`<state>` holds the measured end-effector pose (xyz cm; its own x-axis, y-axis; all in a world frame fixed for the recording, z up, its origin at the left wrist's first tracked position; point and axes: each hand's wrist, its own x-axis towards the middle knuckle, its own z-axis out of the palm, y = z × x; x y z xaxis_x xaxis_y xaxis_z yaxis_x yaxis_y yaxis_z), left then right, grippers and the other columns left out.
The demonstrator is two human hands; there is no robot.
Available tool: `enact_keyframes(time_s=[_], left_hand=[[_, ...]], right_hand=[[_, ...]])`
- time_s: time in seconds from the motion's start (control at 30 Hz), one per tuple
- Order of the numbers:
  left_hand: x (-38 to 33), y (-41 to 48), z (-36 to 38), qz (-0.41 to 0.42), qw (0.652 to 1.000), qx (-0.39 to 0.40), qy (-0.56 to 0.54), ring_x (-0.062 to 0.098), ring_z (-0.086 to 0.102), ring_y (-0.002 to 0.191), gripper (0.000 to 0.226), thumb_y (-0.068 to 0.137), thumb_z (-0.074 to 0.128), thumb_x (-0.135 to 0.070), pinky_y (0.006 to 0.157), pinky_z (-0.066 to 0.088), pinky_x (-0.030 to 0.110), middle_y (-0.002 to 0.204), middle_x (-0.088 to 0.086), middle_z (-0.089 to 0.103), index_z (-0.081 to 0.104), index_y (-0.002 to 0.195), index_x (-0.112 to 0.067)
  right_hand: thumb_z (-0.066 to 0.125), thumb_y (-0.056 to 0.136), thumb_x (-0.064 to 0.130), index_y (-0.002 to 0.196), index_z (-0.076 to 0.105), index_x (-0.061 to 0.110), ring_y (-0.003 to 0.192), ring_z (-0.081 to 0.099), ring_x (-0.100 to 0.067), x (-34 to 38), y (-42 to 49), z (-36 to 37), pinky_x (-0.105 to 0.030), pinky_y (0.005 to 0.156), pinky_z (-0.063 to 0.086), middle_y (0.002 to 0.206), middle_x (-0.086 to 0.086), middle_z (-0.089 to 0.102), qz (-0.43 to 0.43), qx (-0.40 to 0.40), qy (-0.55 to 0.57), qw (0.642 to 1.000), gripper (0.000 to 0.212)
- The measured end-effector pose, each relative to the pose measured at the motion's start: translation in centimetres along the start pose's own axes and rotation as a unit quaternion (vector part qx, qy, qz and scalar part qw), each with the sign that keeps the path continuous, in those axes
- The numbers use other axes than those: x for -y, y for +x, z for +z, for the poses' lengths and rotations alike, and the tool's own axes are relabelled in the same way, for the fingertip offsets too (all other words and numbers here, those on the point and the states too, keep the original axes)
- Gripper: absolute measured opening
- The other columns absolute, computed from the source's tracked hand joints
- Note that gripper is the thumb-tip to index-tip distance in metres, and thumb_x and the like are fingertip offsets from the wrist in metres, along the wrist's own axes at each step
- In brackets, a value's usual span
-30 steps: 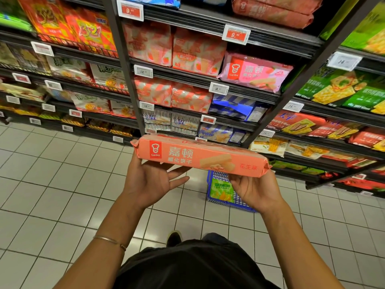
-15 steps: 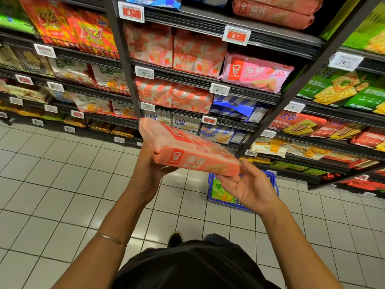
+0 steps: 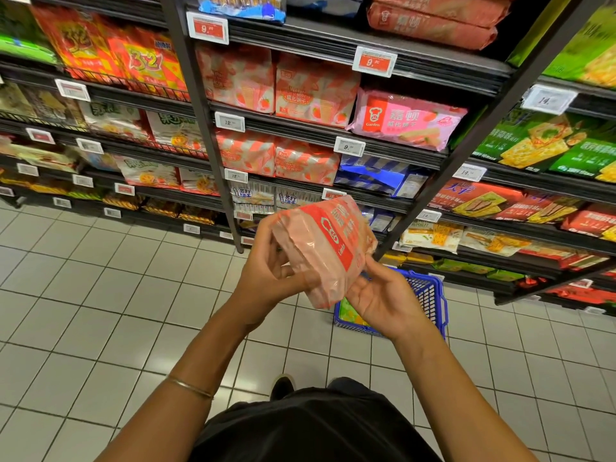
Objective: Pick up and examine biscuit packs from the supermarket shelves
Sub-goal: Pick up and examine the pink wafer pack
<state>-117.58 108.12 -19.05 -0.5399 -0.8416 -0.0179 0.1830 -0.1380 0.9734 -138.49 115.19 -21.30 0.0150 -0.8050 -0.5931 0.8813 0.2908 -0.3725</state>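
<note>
I hold a salmon-pink biscuit pack (image 3: 325, 248) with a red logo panel in front of me, turned so one end points at me and the pack runs away towards the shelves. My left hand (image 3: 270, 271) grips its left side with fingers curled around the near end. My right hand (image 3: 383, 298) supports it from below and to the right, thumb on the lower edge. A similar pink pack (image 3: 406, 120) lies on the shelf above.
Dark metal shelves (image 3: 383, 155) full of biscuit and cracker packs run across the view, with price tags (image 3: 375, 61) on their edges. A blue shopping basket (image 3: 423, 301) stands on the white tiled floor (image 3: 100, 295) under my right hand.
The pack has been rotated from lying sideways across both hands to pointing end-on at me, and both hands have closed in together around its near end.
</note>
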Motion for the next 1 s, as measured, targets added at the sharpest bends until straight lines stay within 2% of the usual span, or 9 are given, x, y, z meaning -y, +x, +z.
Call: enact_keyframes(time_s=[0.07,0.13,0.27,0.37,0.47,0.6,0.77,0.9,1.0], left_hand=[[0.2,0.0,-0.5,-0.029,0.999,0.021,-0.006,0.019,0.059,0.134,0.094,0.065,0.09,-0.026,0.096,0.057,0.034,0.139,-0.007,0.061,0.038,0.143,-0.038],[0.2,0.0,-0.9,-0.066,0.997,0.014,-0.038,0.023,0.061,0.131,0.108,0.056,0.099,-0.042,0.097,0.058,0.037,0.138,0.001,0.062,0.039,0.145,-0.032],[0.2,-0.1,-1.7,-0.125,0.985,-0.044,-0.115,0.036,0.06,0.131,0.132,0.046,0.099,-0.06,0.106,0.051,0.057,0.145,0.015,0.058,0.036,0.156,-0.022],[0.9,-0.2,-2.4,-0.146,0.98,-0.068,-0.119,0.04,0.057,0.135,0.104,0.071,0.084,-0.062,0.108,0.048,0.061,0.147,0.018,0.058,0.043,0.154,-0.014],[1.2,0.0,-3.0,-0.179,0.975,-0.069,-0.117,0.036,0.064,0.128,0.066,0.099,0.051,-0.06,0.095,0.057,0.052,0.138,0.015,0.066,0.057,0.145,-0.013],[0.7,0.4,-3.6,-0.182,0.981,-0.063,-0.006,0.033,0.073,0.108,0.052,0.099,0.057,-0.054,0.083,0.058,0.044,0.124,0.019,0.072,0.066,0.135,-0.018],[0.6,0.4,-3.7,-0.179,0.98,-0.034,0.084,0.035,0.076,0.103,0.048,0.093,0.058,-0.051,0.088,0.058,0.054,0.109,0.013,0.078,0.072,0.127,-0.02],[0.6,0.1,-3.1,-0.149,0.982,-0.039,0.113,0.024,0.079,0.093,0.046,0.091,0.056,-0.056,0.063,0.061,0.029,0.101,0.004,0.08,0.072,0.122,-0.026],[1.0,0.1,-2.8,-0.131,0.982,-0.046,0.124,0.02,0.079,0.091,0.042,0.094,0.052,-0.054,0.06,0.059,0.022,0.099,0.001,0.08,0.071,0.121,-0.028]], right_hand=[[0.07,0.088,0.017,0.13,0.065,0.004,0.115,0.071,-0.035,0.1,-0.2,-0.1,-0.048,0.092,0.062,0.13,-0.021,0.07,-0.015,-0.004,0.004,1.0,0.043],[0.07,0.089,0.013,0.124,0.068,0.005,0.114,0.072,-0.035,0.4,-0.3,-0.3,-0.048,0.088,0.063,0.13,-0.02,0.07,-0.031,-0.009,0.0,0.999,0.036],[0.069,0.089,0.007,0.126,0.066,0.011,0.119,0.069,-0.037,0.9,-0.4,-0.9,-0.051,0.096,0.059,0.131,-0.018,0.069,-0.071,-0.007,-0.034,0.997,0.037],[0.068,0.088,0.005,0.133,0.064,0.016,0.122,0.068,-0.036,1.6,-0.7,-0.9,-0.05,0.096,0.059,0.133,-0.016,0.069,-0.107,0.012,-0.095,0.99,0.047],[0.065,0.09,0.002,0.133,0.066,0.017,0.125,0.065,-0.036,2.2,-1.0,-0.8,-0.048,0.092,0.061,0.14,-0.016,0.065,-0.13,0.038,-0.129,0.982,0.045],[0.068,0.086,-0.003,0.141,0.058,0.014,0.129,0.063,-0.036,2.6,-1.3,-0.9,-0.048,0.092,0.06,0.142,-0.015,0.063,-0.142,0.047,-0.163,0.975,0.058],[0.068,0.087,-0.002,0.143,0.056,0.012,0.131,0.062,-0.033,2.6,-1.3,-0.6,-0.049,0.101,0.057,0.142,-0.014,0.063,-0.157,0.053,-0.19,0.968,0.059],[0.069,0.09,0.001,0.14,0.059,0.014,0.13,0.063,-0.032,2.7,-1.4,-0.4,-0.046,0.098,0.058,0.14,-0.012,0.065,-0.168,0.05,-0.188,0.966,0.053],[0.067,0.092,0.003,0.136,0.063,0.014,0.13,0.063,-0.033,2.7,-1.5,-0.4,-0.047,0.097,0.058,0.138,-0.013,0.066,-0.175,0.042,-0.195,0.964,0.045]])
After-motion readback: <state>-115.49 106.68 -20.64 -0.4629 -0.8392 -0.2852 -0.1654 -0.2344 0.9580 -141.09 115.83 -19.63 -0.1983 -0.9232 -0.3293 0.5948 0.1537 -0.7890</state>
